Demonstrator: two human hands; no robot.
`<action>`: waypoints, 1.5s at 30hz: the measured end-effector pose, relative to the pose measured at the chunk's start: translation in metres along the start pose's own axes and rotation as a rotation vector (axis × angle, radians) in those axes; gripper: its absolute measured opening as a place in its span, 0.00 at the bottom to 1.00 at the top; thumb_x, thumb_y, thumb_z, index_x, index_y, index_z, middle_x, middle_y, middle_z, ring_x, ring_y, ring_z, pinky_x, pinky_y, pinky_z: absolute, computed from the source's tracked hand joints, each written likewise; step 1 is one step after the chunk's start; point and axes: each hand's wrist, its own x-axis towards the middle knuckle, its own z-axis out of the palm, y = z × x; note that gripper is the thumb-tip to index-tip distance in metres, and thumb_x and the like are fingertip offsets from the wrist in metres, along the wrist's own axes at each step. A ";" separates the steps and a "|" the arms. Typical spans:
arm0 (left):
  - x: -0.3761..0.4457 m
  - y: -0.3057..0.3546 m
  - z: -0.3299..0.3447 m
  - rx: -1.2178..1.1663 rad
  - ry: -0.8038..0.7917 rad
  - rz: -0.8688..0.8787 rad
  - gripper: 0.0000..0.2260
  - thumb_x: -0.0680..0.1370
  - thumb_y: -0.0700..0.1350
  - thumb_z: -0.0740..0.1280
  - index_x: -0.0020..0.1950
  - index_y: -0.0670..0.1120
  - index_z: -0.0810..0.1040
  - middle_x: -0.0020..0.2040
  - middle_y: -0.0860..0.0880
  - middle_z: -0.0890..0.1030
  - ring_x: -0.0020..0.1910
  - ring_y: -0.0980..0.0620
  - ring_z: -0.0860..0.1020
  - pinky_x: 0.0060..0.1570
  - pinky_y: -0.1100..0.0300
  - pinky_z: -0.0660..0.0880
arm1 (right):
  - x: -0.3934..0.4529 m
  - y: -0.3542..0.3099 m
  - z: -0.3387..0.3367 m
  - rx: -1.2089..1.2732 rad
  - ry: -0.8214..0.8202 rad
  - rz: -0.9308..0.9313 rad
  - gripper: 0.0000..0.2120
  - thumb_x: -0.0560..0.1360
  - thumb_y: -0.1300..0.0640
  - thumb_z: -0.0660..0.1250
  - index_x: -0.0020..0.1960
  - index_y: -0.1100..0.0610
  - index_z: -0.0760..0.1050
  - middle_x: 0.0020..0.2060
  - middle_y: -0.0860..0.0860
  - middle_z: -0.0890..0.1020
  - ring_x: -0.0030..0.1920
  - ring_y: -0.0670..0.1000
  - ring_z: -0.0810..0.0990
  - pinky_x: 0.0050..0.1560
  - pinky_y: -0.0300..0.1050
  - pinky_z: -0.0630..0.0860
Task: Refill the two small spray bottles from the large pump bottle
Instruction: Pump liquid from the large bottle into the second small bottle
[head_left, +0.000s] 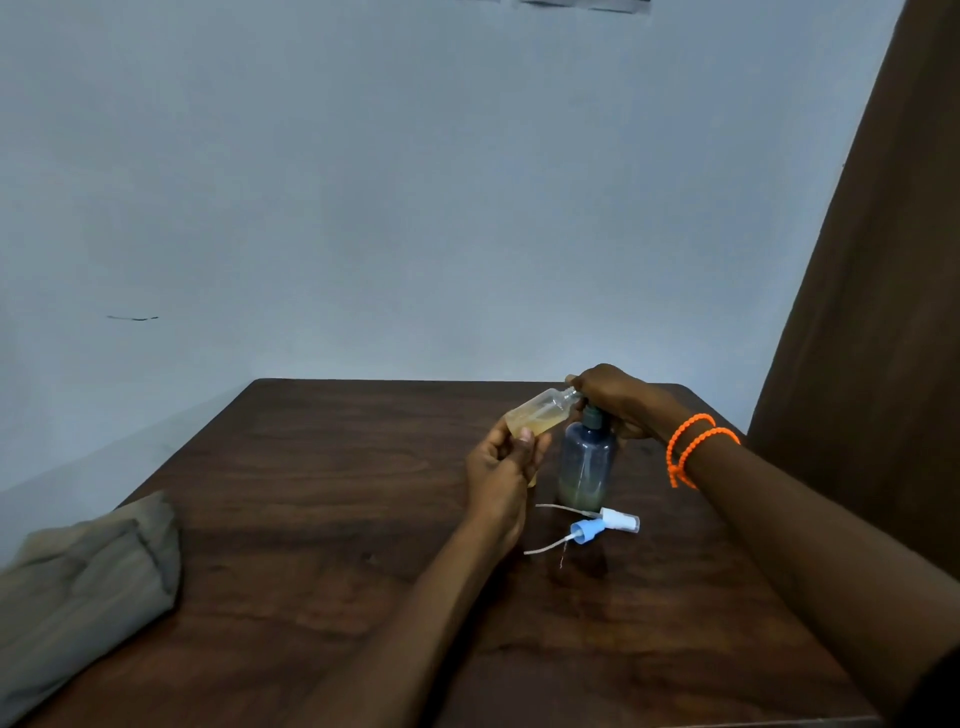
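The large bluish pump bottle (587, 467) stands upright on the dark wooden table (322, 519), with a little yellowish liquid at its bottom. My right hand (615, 400) lies over its pump head, fingers curled round it. My left hand (501, 467) holds a small clear spray bottle (540, 415) by its base, tilted with its open neck up against the pump nozzle; it holds some yellowish liquid. Two removed spray tops lie in front of the pump bottle, a white one (621, 519) and a blue one (582, 532), each with a thin dip tube.
A folded grey-beige cloth (88, 582) lies at the table's left edge. A brown curtain (872, 312) hangs at the right. The pale wall stands just behind the table's far edge. A second small bottle may be hidden behind my left hand.
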 end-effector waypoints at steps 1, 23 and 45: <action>-0.001 0.000 0.000 -0.002 0.003 -0.007 0.13 0.82 0.33 0.63 0.66 0.37 0.77 0.56 0.44 0.85 0.55 0.51 0.84 0.56 0.61 0.81 | -0.003 -0.003 -0.002 -0.039 0.001 0.008 0.11 0.82 0.56 0.59 0.42 0.58 0.71 0.36 0.54 0.72 0.35 0.53 0.71 0.36 0.47 0.68; 0.000 0.000 -0.001 -0.010 0.005 0.002 0.12 0.82 0.33 0.62 0.65 0.37 0.77 0.55 0.45 0.85 0.53 0.52 0.84 0.55 0.62 0.81 | 0.005 0.001 0.001 -0.006 -0.015 0.019 0.09 0.81 0.58 0.58 0.44 0.58 0.72 0.34 0.54 0.72 0.32 0.51 0.71 0.34 0.44 0.69; 0.003 0.001 -0.003 -0.017 0.018 -0.013 0.13 0.81 0.33 0.63 0.65 0.37 0.78 0.58 0.42 0.84 0.56 0.49 0.83 0.56 0.60 0.81 | 0.003 -0.010 -0.005 -0.097 -0.049 0.078 0.15 0.82 0.48 0.58 0.47 0.59 0.71 0.39 0.60 0.81 0.44 0.61 0.78 0.43 0.53 0.73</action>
